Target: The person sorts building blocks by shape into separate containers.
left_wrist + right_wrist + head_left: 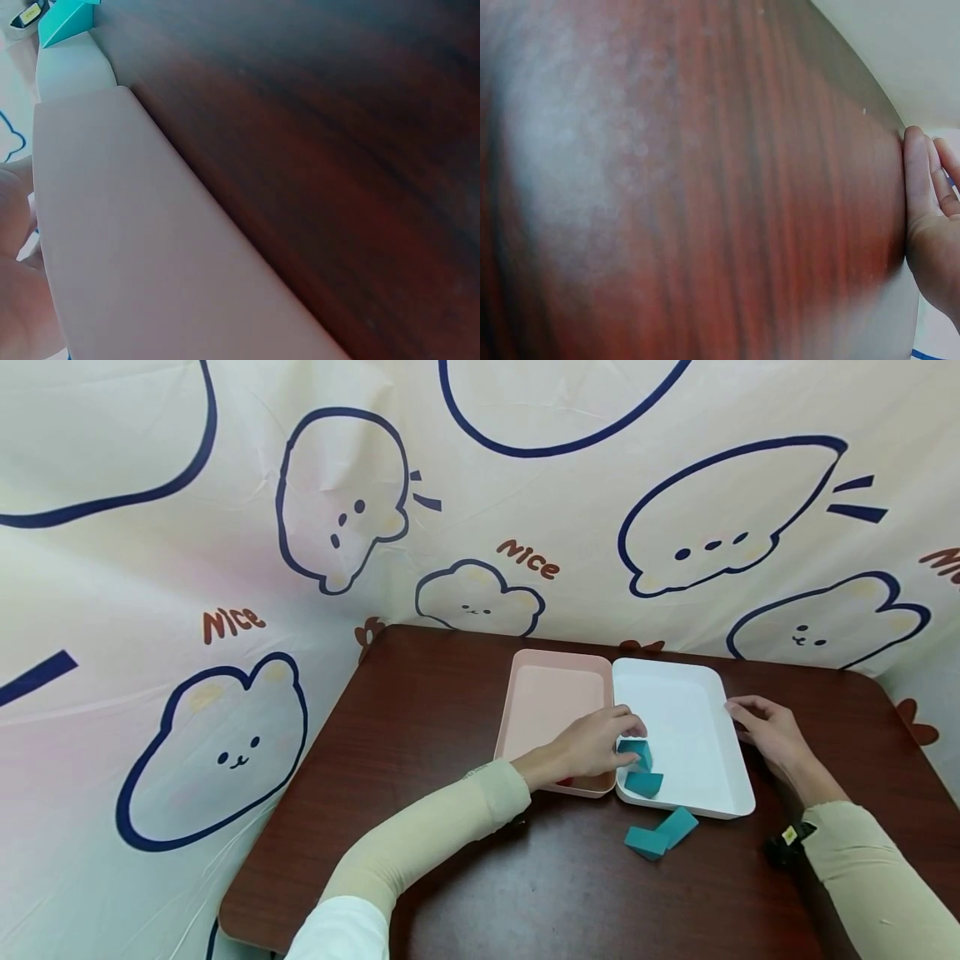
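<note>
Head view, as I see it: teal block (634, 747), probably light and stiff, best gripped across opposite flat faces; the left hand (596, 745) pinches it at left inside the white tray (690, 727). The right hand (776, 735), fingers relaxed, touches the tray's right rim.

Teal blocks (647, 842) (two outside white tray (690, 727))

Smooth plastic-looking white tray (686, 718), glossy wood-grain table (420, 718)
</note>
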Demonstrator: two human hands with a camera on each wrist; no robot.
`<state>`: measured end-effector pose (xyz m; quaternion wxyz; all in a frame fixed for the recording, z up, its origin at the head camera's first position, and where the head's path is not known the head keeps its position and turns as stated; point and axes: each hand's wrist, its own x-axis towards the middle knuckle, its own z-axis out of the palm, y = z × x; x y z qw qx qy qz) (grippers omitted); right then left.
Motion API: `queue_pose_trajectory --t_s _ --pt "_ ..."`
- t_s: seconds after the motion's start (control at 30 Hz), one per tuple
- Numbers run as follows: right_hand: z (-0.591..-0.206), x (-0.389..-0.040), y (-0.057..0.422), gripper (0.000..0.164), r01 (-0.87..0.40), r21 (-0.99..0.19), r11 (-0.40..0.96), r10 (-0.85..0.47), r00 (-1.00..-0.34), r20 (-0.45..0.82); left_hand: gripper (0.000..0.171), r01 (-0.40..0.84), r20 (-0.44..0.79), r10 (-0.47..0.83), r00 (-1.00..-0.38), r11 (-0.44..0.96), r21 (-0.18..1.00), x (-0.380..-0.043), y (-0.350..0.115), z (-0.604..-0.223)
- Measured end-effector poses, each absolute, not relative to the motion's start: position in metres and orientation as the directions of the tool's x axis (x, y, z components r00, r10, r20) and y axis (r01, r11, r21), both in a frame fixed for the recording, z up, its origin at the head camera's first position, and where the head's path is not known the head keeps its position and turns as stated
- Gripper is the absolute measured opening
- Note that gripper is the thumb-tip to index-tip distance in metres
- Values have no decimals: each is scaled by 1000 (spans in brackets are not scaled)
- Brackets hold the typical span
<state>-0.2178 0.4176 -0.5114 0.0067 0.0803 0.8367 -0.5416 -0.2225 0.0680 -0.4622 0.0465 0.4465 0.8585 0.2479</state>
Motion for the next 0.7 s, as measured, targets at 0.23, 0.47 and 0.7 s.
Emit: queue_pose_trajectory --t_s 0.23,0.47,0.7 --pt "-512 -218 417 54 146 -904 402 132 -986 -101 34 741 136 789 -598 480 470 -222 68 -462" --pt "-513 -217 418 54 144 -908 394 127 -987 -102 35 737 124 791 -599 484 472 -219 68 -460" --pt "-513 -218 418 56 152 -901 406 133 -985 -106 38 765 136 812 -568 460 451 -211 69 -455"
